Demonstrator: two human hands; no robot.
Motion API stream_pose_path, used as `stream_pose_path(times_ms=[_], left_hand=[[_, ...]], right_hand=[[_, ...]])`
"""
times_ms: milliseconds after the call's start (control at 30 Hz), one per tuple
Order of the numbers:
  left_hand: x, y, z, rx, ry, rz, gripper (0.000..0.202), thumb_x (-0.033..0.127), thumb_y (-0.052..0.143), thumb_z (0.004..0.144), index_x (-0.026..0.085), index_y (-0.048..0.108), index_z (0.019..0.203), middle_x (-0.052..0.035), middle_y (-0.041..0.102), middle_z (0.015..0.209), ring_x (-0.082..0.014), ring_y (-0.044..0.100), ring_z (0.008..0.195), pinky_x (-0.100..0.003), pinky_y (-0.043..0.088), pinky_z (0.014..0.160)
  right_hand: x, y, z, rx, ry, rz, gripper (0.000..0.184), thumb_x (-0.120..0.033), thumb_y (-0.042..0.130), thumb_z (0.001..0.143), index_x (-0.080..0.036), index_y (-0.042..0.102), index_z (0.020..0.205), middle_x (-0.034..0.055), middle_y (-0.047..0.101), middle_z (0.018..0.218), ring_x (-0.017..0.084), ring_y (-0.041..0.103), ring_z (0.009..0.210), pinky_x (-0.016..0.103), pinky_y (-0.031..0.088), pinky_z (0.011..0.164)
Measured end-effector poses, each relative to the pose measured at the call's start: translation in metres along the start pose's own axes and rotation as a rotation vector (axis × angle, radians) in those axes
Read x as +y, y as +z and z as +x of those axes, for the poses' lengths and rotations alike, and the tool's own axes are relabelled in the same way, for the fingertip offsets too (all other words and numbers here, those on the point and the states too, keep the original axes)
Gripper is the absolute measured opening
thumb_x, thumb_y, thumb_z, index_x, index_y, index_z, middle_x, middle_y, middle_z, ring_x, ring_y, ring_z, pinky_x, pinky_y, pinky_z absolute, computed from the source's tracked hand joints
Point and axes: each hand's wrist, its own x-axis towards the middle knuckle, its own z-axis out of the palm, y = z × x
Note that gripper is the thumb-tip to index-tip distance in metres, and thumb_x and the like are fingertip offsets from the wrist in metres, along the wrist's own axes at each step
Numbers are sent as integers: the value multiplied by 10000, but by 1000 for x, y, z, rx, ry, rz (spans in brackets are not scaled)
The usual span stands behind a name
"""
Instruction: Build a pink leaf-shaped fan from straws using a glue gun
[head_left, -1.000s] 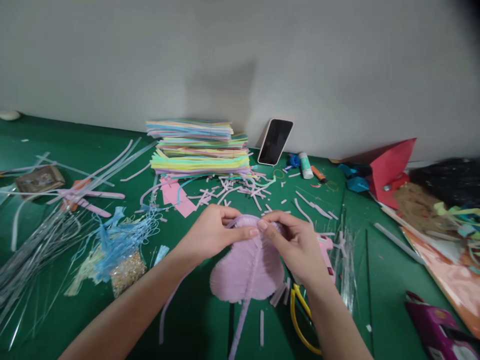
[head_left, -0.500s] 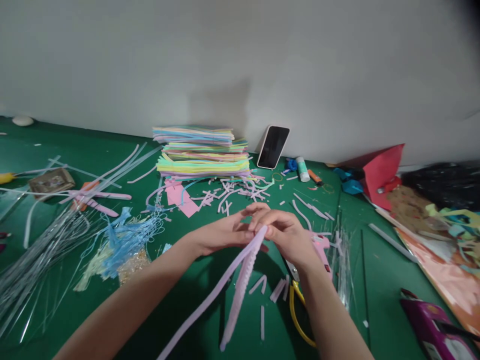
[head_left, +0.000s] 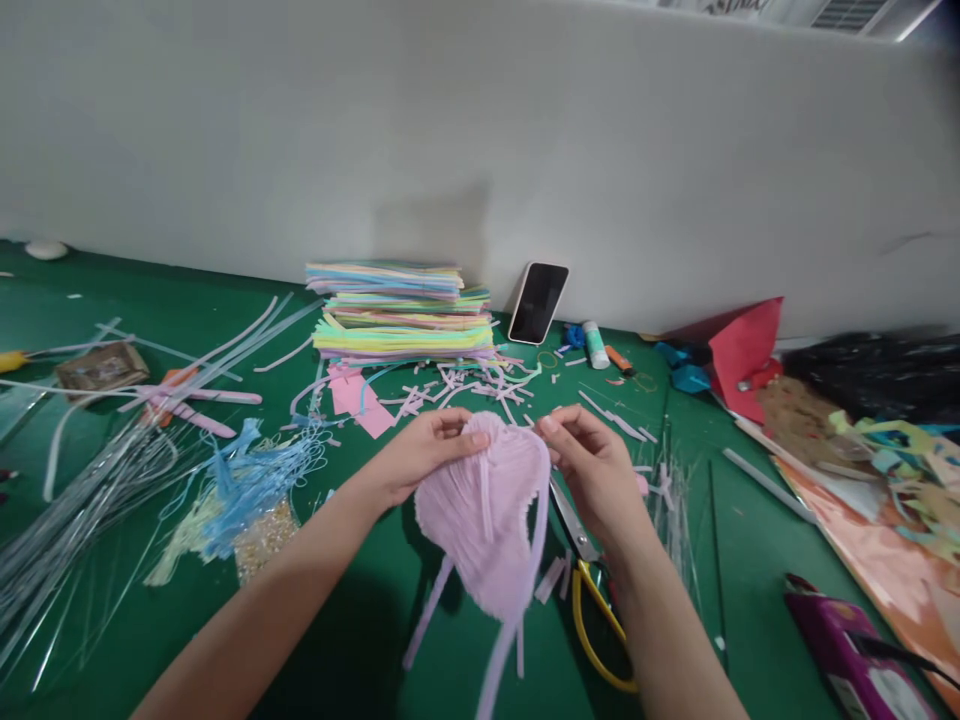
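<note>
Head view: left hand (head_left: 433,455) pinches the ribbed lilac piece (head_left: 459,510); right hand (head_left: 592,462) pinches the lilac strip (head_left: 535,550). Excess pull on the strip could distort the piece.

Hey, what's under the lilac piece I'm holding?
Green table shows around the lilac piece, with a short strip lying past its lower edge. Anything directly beneath is covered.

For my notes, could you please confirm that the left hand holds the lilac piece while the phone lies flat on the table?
Not quite: the left hand holds the lilac piece, but the head view shows the phone propped up, not flat.
</note>
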Motion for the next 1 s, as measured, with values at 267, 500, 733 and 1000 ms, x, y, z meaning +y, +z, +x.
stream_pose_path(times_ms=[267,500,733,1000], left_hand=[[14,-4,-6,121,68,323,369,463,759,668,144,606,773,-1,592,791,-166,564,789,-256,434,699],[32,-1,-19,5,22,581,339,478,649,780,186,662,950,-16,627,860,-147,544,719,-225,396,554],[42,6,-17,-19,106,655,260,381,684,756,184,703,925,-1,628,768,-132,524,650,-234,389,576],[34,13,-23,76,195,653,207,348,709,762,183,687,886,31,587,721,-81,453,580,-187,340,520]], right_hand=[[2,3,-7,-118,237,50,374,-551,693,739,-197,581,692,-77,394,555,78,404,488,234,503,539],[-6,4,-18,-177,215,-72,315,-500,680,772,-207,720,878,-15,595,698,113,552,617,238,538,570],[-15,5,-21,-196,235,-123,342,-519,655,786,-197,727,878,-10,601,667,119,576,613,248,558,571],[-23,2,-18,-169,275,-147,369,-528,654,787,-224,623,994,-41,598,627,105,576,550,251,564,563]])
